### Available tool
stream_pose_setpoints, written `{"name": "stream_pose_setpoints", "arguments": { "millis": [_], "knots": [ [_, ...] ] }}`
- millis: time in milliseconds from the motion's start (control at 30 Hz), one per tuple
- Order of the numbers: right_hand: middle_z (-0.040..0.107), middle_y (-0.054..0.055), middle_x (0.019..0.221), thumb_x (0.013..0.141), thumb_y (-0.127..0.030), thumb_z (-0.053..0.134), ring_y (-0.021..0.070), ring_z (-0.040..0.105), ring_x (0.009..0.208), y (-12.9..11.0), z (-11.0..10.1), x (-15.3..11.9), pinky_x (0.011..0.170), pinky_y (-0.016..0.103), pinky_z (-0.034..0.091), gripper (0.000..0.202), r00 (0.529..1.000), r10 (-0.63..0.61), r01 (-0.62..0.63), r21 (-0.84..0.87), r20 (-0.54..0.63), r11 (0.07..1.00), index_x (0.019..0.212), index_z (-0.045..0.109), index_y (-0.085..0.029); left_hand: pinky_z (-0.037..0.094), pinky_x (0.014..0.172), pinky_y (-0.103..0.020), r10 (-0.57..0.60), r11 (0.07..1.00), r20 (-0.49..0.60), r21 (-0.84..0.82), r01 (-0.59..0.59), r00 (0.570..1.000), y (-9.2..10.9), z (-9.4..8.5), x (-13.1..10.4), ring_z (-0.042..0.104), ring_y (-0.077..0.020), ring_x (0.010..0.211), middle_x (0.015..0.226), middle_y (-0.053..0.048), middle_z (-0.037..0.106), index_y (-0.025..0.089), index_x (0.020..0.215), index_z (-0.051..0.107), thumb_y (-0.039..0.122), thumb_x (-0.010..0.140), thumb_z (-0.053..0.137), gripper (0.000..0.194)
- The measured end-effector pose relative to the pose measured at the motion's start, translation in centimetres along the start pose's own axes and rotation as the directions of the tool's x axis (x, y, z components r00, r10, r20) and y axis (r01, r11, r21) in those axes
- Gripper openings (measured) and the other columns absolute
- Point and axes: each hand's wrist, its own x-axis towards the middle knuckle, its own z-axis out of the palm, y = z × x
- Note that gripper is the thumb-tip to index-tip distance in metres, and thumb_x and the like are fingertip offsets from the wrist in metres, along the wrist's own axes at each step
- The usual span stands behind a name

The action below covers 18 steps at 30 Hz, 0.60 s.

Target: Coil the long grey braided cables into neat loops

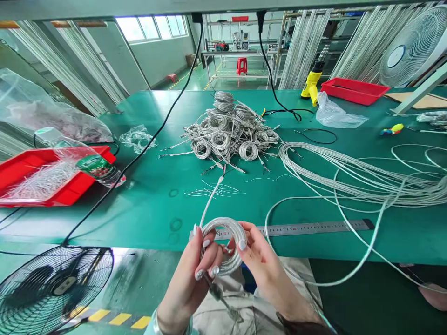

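A coil of clear-jacketed silver cable [228, 225] is held up over the front edge of the table by both hands. My left hand [186, 279] grips its left side, with fingers curled through the ring. My right hand [267, 263] pinches the right side between thumb and fingers. One cable end [212, 200] runs away from the coil onto the table; its tip lies by a heap of similar coils [226, 125]. Below my left hand hangs another end with a dark, thicker part [215, 291]. Behind the coil lies a steel ruler [314, 228], partly covered by the hands.
Large loose loops of cable [331, 163] spread over the right side. At left are a red tray [66, 197] of thin white pieces and a tilted plastic bottle [94, 165]. A black cord [150, 139] hangs across. A yellow heat gun [312, 86] stands at the back.
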Motion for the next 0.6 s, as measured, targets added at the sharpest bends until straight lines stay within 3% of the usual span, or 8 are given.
{"name": "stream_pose_setpoints", "arguments": {
  "millis": [133,233,300,400,500,600],
  "knots": [
    [0.049,0.013,0.134,0.089,-0.066,0.044,0.0243,0.049,0.122,0.6,-0.5,-0.1,0.102,0.037,0.039,0.067,1.0,0.006,-0.007,-0.199,-0.004,0.98,0.138,0.039,-0.021,0.047,0.068,-0.02,0.005,0.998,-0.074,0.063,-0.001,0.997,0.2,0.0,0.1,0.028,-0.0058,0.04,0.036,0.012,0.021,0.015,0.07,0.054,0.05,0.087,0.057,0.039],
    [0.049,0.013,0.137,0.089,-0.069,0.041,0.0254,0.046,0.126,-0.2,-1.2,0.6,0.106,0.039,0.035,0.067,0.999,-0.003,-0.007,-0.215,-0.048,0.977,0.134,0.047,-0.02,0.048,0.062,-0.023,-0.062,0.966,-0.005,0.252,0.061,0.998,0.1,-0.2,0.0,0.027,-0.0057,0.033,0.033,0.012,0.023,0.017,0.067,0.051,0.053,0.087,0.055,0.042],
    [0.056,0.011,0.129,0.088,-0.067,0.046,0.0245,0.052,0.119,-1.2,-1.5,1.4,0.104,0.039,0.037,0.061,1.0,0.024,-0.02,-0.176,0.018,0.984,0.123,0.059,-0.02,0.047,0.058,-0.023,-0.182,0.926,0.065,0.346,0.149,0.981,0.0,-0.3,-0.1,0.025,-0.0051,0.029,0.03,0.012,0.024,0.018,0.064,0.049,0.058,0.086,0.055,0.046],
    [0.068,0.01,0.102,0.081,-0.063,0.06,0.0211,0.062,0.095,-2.5,-1.5,2.8,0.087,0.035,0.047,0.05,0.996,0.042,-0.033,-0.113,0.081,0.993,0.093,0.07,-0.015,0.045,0.053,-0.023,-0.316,0.876,0.1,0.412,0.25,0.943,-0.4,-0.2,-0.1,0.022,-0.0042,0.026,0.028,0.011,0.026,0.019,0.063,0.047,0.063,0.082,0.056,0.049],
    [0.068,0.006,0.079,0.079,-0.057,0.066,0.0152,0.062,0.072,-3.2,-1.4,3.7,0.073,0.03,0.05,0.044,0.998,-0.052,0.056,-0.099,0.038,0.994,0.074,0.069,-0.014,0.044,0.051,-0.022,-0.299,0.886,0.084,0.393,0.244,0.951,-0.7,-0.1,-0.1,0.018,-0.0033,0.027,0.029,0.012,0.024,0.018,0.062,0.048,0.065,0.08,0.056,0.051],
    [0.068,0.004,0.074,0.08,-0.054,0.066,0.0125,0.062,0.065,-3.5,-1.5,4.2,0.067,0.027,0.051,0.04,0.991,-0.125,0.123,-0.046,-0.044,0.991,0.077,0.071,-0.015,0.044,0.051,-0.021,-0.299,0.908,0.105,0.338,0.249,0.948,-0.7,0.0,-0.2,0.015,-0.0025,0.027,0.029,0.013,0.022,0.018,0.062,0.049,0.066,0.08,0.056,0.052]
  ]
}}
